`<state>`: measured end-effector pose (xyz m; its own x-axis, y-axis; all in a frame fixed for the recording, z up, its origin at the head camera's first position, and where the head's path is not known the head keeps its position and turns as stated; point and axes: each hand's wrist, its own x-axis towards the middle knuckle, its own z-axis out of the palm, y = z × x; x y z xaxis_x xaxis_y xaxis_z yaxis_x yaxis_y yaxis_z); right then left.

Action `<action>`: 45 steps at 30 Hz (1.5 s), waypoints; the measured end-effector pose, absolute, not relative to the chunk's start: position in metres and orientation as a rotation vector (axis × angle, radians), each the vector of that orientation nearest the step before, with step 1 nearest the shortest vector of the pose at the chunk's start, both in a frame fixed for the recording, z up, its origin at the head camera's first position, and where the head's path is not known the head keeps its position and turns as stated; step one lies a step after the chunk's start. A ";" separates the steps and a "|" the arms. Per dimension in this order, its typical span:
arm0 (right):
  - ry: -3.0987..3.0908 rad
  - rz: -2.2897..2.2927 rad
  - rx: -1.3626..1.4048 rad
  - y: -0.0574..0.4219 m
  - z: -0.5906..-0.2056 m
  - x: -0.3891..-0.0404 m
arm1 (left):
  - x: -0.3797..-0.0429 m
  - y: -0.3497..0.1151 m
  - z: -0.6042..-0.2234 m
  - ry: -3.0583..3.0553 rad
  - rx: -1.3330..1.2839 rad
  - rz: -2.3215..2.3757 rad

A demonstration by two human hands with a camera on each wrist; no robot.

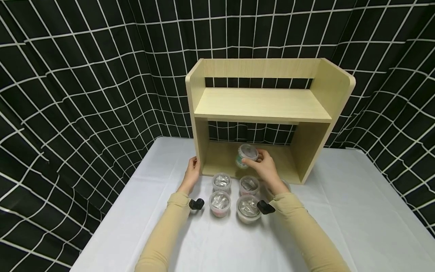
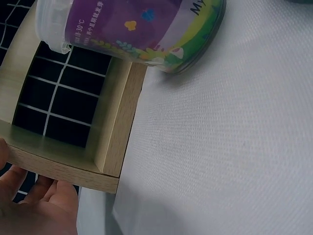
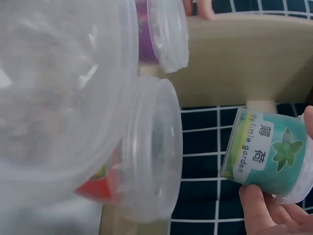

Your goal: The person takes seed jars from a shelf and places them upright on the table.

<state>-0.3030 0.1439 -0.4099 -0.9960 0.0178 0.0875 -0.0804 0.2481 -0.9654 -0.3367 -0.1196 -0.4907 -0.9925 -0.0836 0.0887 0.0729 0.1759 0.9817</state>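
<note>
My right hand [image 1: 266, 166] holds a small round plastic tub [image 1: 247, 153] over the lower shelf, thumb on the near side. In the right wrist view, the tub [image 3: 269, 154] has a teal label with a green leaf and "My little garden" lettering. It lies sideways in that view, the fingers around its lidded end. My left hand [image 1: 193, 172] rests against the outer left side of the pale wooden shelf unit [image 1: 263, 104], near its front lower corner. In the left wrist view, the left fingers [image 2: 63, 196] touch the panel's edge.
Several lidded tubs stand before the unit, including a front left tub [image 1: 219, 204] and a front right tub [image 1: 249, 209]. Another tub is partly hidden behind the right forearm. A white cloth [image 1: 136, 211] covers the table. Black gridded fabric [image 1: 85, 94] hangs around it.
</note>
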 end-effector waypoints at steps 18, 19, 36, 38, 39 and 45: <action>-2.329 2.019 0.124 0.181 -0.412 -0.253 | -0.340 -0.121 -0.489 -2.335 0.040 -1.934; -2.325 2.025 0.121 0.182 -0.413 -0.250 | -0.340 -0.121 -0.490 -2.336 0.043 -1.936; -2.248 2.039 0.070 0.199 -0.425 -0.201 | -0.338 -0.117 -0.491 -2.336 0.041 -1.953; -2.229 2.030 0.082 0.202 -0.423 -0.197 | -0.338 -0.116 -0.491 -2.333 0.038 -1.947; -2.229 2.019 0.084 0.203 -0.423 -0.195 | -0.337 -0.116 -0.491 -2.331 0.036 -1.945; -2.268 1.987 0.086 0.207 -0.428 -0.183 | -0.336 -0.116 -0.491 -2.320 0.041 -1.937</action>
<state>-0.1828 0.2074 -0.4276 -0.9905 0.0399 0.1312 -0.1249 0.1339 -0.9831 -0.3364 -0.1161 -0.4914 -0.9926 -0.0965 0.0737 0.0552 0.1814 0.9819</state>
